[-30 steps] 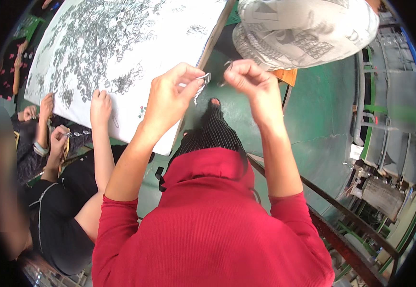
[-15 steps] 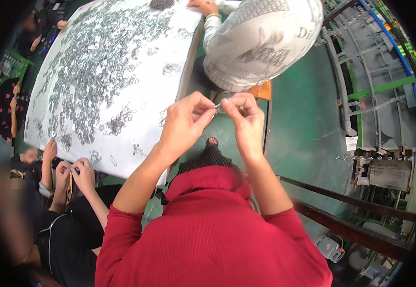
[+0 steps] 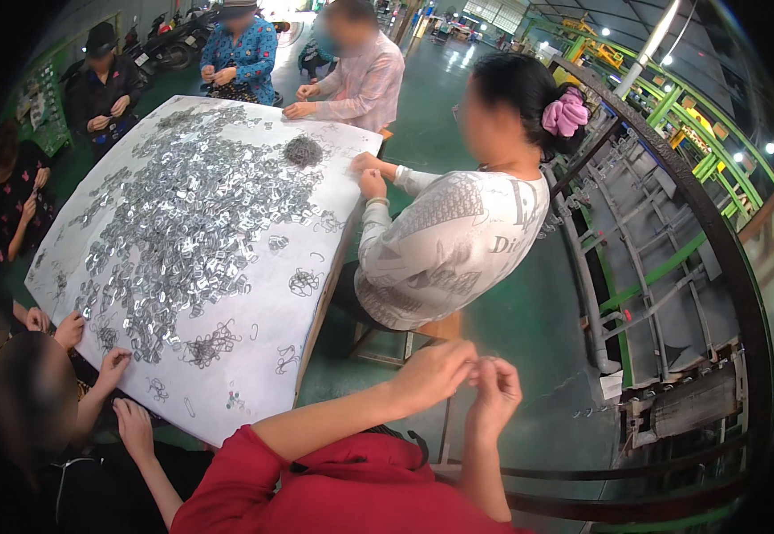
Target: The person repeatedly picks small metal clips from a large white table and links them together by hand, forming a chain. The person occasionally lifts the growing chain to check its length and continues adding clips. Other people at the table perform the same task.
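My left hand (image 3: 436, 372) and my right hand (image 3: 495, 397) meet just in front of me, away from the table's near right corner. Fingers and thumbs are pinched together on both hands. Whatever sits between the fingertips is too small and covered to make out. To the left, a large pile of small flat metal pieces (image 3: 182, 240) spreads over the white-covered table (image 3: 249, 387). Loose clusters of bent wire hooks (image 3: 211, 345) lie near its front, with a few small coloured bits (image 3: 235, 402) closer to the edge.
A person in a white patterned top (image 3: 458, 245) sits close ahead at the table's right side, on a wooden stool (image 3: 440, 327). Several co-workers handle pieces around the table, one in black (image 3: 137, 436) at my left. Metal racks (image 3: 636, 267) stand to the right, beyond green floor.
The view has tilted up and shows more of the room and co-workers. My hands appear lower and further right; the thin metal piece seen between them is now hidden.
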